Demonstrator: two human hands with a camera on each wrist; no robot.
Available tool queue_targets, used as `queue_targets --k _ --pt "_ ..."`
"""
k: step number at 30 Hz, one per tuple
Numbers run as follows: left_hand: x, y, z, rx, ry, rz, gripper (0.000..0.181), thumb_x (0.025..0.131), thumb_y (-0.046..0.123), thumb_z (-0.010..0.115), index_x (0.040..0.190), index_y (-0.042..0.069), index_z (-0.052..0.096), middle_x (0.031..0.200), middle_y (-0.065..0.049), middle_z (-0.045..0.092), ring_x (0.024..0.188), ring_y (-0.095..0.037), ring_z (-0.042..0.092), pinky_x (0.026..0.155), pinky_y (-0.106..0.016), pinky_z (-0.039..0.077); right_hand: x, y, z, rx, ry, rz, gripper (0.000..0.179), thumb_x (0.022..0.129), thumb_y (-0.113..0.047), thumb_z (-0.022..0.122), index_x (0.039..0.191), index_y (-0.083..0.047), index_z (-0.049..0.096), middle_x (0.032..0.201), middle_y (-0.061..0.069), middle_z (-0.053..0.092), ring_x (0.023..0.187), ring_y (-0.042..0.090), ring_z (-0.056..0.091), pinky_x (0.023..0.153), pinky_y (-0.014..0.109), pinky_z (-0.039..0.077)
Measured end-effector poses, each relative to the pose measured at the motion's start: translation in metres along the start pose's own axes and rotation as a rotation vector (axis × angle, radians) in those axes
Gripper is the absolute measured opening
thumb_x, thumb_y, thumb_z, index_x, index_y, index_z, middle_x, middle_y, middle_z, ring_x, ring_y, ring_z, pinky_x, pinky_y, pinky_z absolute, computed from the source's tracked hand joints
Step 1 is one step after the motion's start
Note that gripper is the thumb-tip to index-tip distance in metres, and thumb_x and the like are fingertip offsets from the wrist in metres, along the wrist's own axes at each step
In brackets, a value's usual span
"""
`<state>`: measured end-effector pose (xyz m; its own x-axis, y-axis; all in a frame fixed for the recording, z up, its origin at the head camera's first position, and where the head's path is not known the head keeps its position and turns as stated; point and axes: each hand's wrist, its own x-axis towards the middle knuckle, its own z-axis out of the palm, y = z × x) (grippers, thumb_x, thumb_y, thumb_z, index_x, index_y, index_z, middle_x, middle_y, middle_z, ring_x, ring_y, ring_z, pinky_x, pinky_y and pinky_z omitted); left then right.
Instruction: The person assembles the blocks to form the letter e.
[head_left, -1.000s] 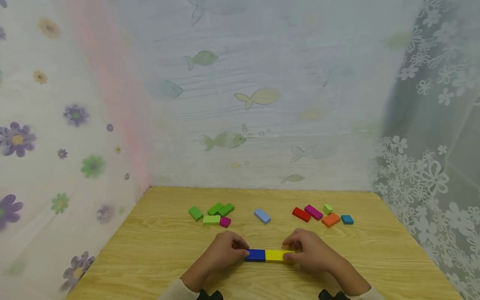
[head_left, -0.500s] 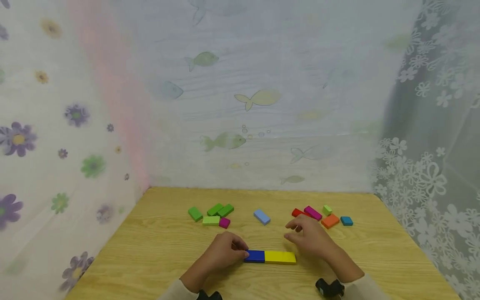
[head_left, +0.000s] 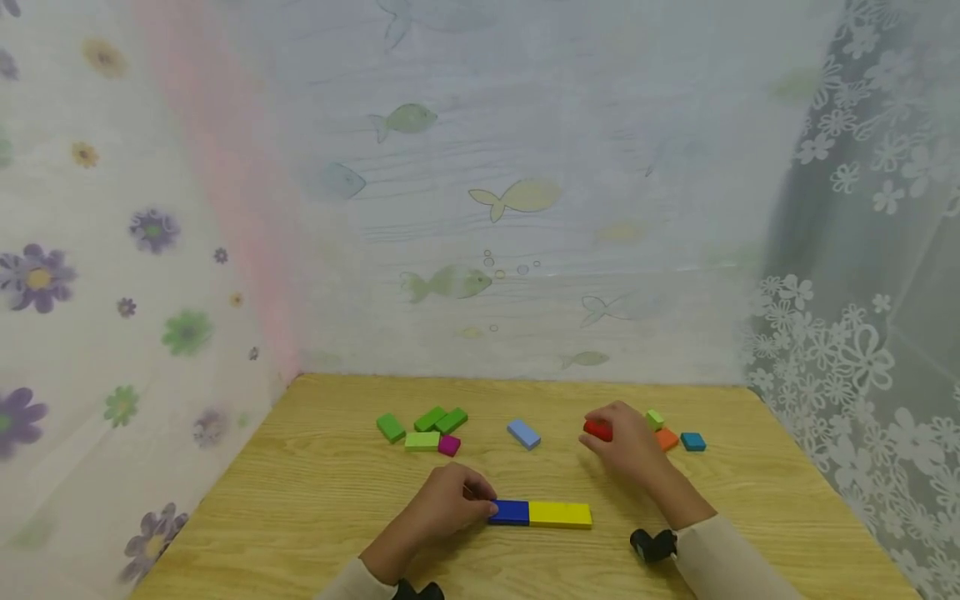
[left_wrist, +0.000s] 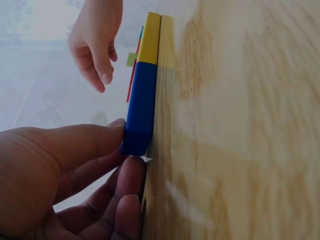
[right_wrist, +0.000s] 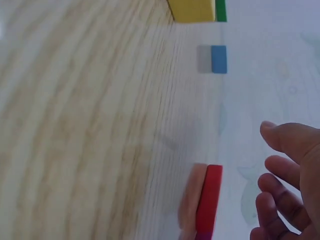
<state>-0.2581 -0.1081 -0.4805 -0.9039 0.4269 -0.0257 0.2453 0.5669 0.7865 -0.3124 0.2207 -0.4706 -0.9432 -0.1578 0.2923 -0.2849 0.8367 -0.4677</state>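
Note:
A dark blue block [head_left: 512, 512] and a longer yellow block [head_left: 560, 515] lie end to end on the wooden table. My left hand [head_left: 452, 504] holds the blue block's left end, thumb and fingertips against it. Over the right-hand cluster is my right hand [head_left: 632, 446], its thumb and fingers parted around a red block [head_left: 599, 429]. In the right wrist view that red block [right_wrist: 210, 192] lies on the table, with a gap between it and the fingers. The magenta block behind it is hidden by the hand in the head view.
Green blocks [head_left: 391, 427], a lime block [head_left: 423, 442] and a magenta cube [head_left: 449, 446] lie back left. A light blue block [head_left: 523, 434] sits mid-back. Beyond the right hand are orange [head_left: 667, 439], teal [head_left: 693, 442] and small lime [head_left: 655, 419] blocks. Printed curtains surround the table.
My right hand has let go of the yellow block and moved away from me to the red block. The left hand stays at the blue block.

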Motion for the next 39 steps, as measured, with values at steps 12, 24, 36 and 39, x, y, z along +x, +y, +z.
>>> queue_targets --k 12,24,36,39 --pt "0.000 0.002 -0.001 -0.009 -0.010 -0.005 0.006 0.088 0.020 0.083 0.092 0.017 0.080 0.087 0.007 0.073 0.081 -0.011 0.065 0.070 -0.029 0.054 0.015 0.014 0.001 -0.008 -0.073 0.114 0.051 0.090 -0.032 0.082 0.132 -0.005 0.069 0.120 0.014 0.065 0.104 0.029 0.061 0.088 0.046 0.058" --pt "-0.001 0.003 -0.002 -0.002 -0.014 -0.004 0.006 0.089 0.021 0.083 0.093 0.018 0.081 0.087 0.007 0.074 0.081 -0.011 0.065 0.071 -0.030 0.054 0.023 0.023 0.000 -0.019 -0.129 0.190 0.049 0.089 -0.029 0.083 0.128 -0.003 0.072 0.120 0.012 0.072 0.106 0.028 0.066 0.096 0.051 0.055" --pt "-0.001 0.002 -0.002 -0.001 -0.007 0.002 0.006 0.088 0.020 0.083 0.092 0.017 0.081 0.087 0.008 0.074 0.080 -0.010 0.065 0.070 -0.029 0.054 0.026 0.025 0.004 0.002 -0.129 0.210 0.046 0.089 -0.027 0.083 0.127 -0.003 0.073 0.120 0.015 0.074 0.108 0.032 0.068 0.096 0.053 0.055" --pt "-0.001 0.002 -0.001 0.000 -0.005 0.003 0.006 0.088 0.020 0.083 0.092 0.018 0.081 0.086 0.008 0.074 0.080 -0.010 0.065 0.069 -0.028 0.054 0.026 0.026 0.004 0.016 -0.132 0.214 0.044 0.089 -0.028 0.083 0.125 -0.003 0.074 0.119 0.015 0.074 0.107 0.032 0.068 0.095 0.053 0.055"
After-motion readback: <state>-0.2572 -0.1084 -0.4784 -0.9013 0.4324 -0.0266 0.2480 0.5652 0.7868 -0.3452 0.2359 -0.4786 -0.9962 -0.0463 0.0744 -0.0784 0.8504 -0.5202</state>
